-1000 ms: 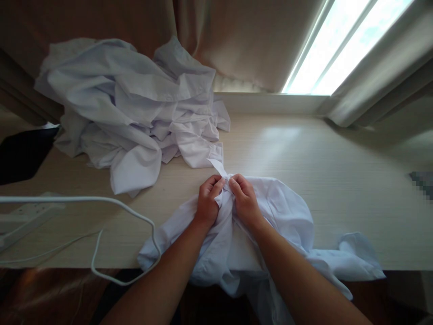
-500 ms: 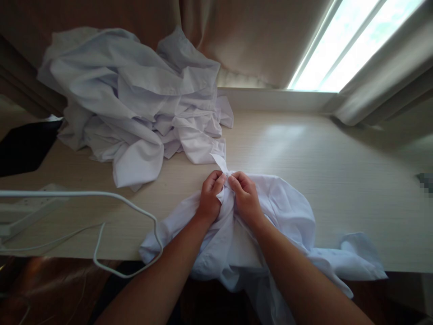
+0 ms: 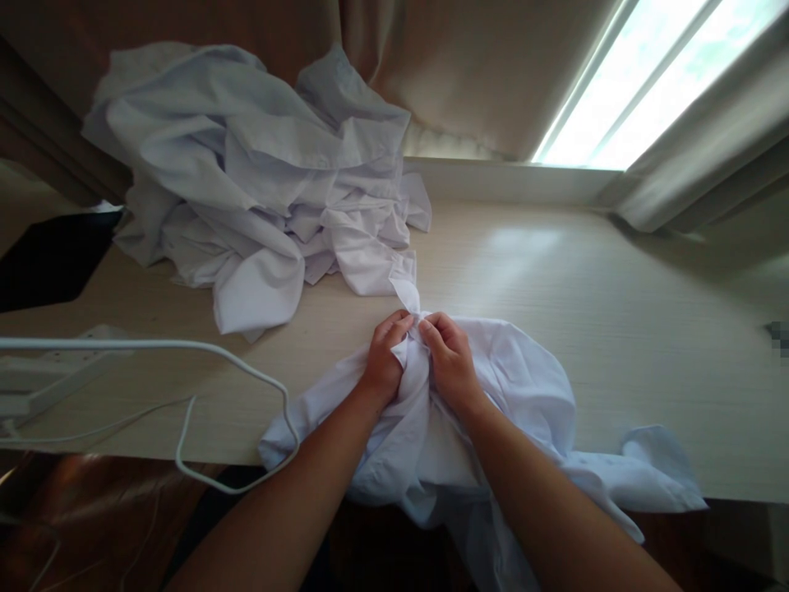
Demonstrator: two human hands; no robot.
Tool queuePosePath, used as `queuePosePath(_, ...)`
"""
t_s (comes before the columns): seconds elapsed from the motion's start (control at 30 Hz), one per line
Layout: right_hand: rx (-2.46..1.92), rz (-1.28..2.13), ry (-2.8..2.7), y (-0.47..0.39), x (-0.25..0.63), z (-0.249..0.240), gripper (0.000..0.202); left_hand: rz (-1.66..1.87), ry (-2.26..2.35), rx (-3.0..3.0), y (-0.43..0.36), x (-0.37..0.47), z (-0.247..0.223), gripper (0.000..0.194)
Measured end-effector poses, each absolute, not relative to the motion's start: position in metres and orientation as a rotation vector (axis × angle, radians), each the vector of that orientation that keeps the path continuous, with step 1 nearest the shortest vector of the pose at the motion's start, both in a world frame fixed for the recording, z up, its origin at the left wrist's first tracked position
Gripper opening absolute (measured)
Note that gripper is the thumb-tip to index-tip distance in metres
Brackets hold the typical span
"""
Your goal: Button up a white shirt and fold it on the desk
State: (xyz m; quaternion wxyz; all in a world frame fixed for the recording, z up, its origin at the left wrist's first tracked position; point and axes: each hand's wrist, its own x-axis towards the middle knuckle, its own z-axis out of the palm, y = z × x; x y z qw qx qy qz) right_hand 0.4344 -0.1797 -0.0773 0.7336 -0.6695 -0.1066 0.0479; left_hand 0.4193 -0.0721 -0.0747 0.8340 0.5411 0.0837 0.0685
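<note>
A white shirt (image 3: pixel 523 370) lies crumpled at the table's near edge, part of it hanging over. My left hand (image 3: pixel 389 349) grips its bunched collar area, fingers closed on the cloth. Close beside it, my right hand (image 3: pixel 449 349) pinches the same gathered cloth between thumb and fingers. A narrow white flap sticks up beyond my fingertips. What lies directly under the fingertips is too small to make out. One sleeve stretches right along the table edge.
A heap of white garments (image 3: pixel 259 164) fills the back left of the pale table (image 3: pixel 647 329). A white cable (image 3: pixel 234 353) loops near my left forearm. At the left are a power strip (image 3: pixel 62 366) and a black flat object (image 3: pixel 55 255). Curtains and a window stand behind.
The view has shifted slightly, so the garment heap and cable appear a little further right and higher. Both hands keep their hold, with the left fingers slightly changed in pose.
</note>
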Motion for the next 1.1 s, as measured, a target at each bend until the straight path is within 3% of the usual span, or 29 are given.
queuePosePath(0.3, -1.315, 0.160, -0.163, -0.189, 0.442, -0.072, 0.015, 0.028, 0.084, 1.268, -0.070, 0.417, -0.070, 0.028)
queuePosePath(0.5, -1.326, 0.378, -0.248, -0.205, 0.451, -0.067, 0.023, 0.012, 0.033, 1.364, -0.070, 0.412, -0.063, 0.031)
queuePosePath(1.1, -1.456, 0.116, -0.168, -0.211, 0.456, -0.067, 0.019, -0.095, 0.059, 1.289, -0.069, 0.412, -0.062, 0.020)
